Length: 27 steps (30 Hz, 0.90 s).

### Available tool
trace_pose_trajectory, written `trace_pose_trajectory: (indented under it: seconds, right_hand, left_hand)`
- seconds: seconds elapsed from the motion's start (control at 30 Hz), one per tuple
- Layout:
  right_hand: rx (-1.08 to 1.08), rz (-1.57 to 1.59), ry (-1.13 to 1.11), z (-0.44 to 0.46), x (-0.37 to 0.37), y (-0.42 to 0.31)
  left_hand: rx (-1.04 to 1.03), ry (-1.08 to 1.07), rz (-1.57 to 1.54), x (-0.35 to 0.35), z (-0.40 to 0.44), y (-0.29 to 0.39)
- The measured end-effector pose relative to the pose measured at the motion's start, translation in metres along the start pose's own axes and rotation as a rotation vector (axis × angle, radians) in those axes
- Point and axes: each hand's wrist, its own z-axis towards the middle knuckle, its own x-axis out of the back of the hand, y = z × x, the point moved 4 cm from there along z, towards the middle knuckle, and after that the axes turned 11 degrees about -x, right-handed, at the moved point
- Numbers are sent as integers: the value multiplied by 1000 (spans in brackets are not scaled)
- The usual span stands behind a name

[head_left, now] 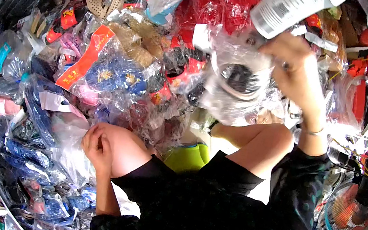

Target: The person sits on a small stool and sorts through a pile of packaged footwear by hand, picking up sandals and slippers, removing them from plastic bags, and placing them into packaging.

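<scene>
My left hand [98, 147] is beside my bent knee with its fingers curled in, and nothing shows between them. Crumpled clear plastic [69, 144] lies close by it. My right hand [294, 67] is raised at the upper right, blurred by motion, its fingers closed on the edge of a clear plastic bag [237, 87]. Something dark and rounded shows inside that bag, too smeared to name. Just above this hand is a white container or roll [286, 13] with printed text and a barcode.
Plastic-wrapped shoes surround me, including blue ones [119, 77], red ones [222, 2] and tan clogs [105, 2]. An orange-red label [85, 57] lies at the upper left. A small fan [352, 216] stands at the right. Lime-green material [186, 157] shows between my legs.
</scene>
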Motion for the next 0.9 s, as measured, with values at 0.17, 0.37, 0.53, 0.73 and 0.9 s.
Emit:
trace_pose_trajectory:
  seconds: [0.17,0.37,0.53,0.73,0.9]
  right_hand:
    - [-41,-366,323,60,-37,45]
    - [-535,-624,38,74,-172,105]
    - [-705,-551,-8,87,-157,150]
    - [-303,-475,320,68,-186,121]
    - [-659,-374,98,91,-165,171]
  left_hand:
    - [7,-19,32,3,3,0]
    - [30,8,27,8,5,-4]
    - [-29,-18,-1,10,6,-2]
    - [2,-15,52,12,2,-3]
    - [1,-40,27,9,6,-2]
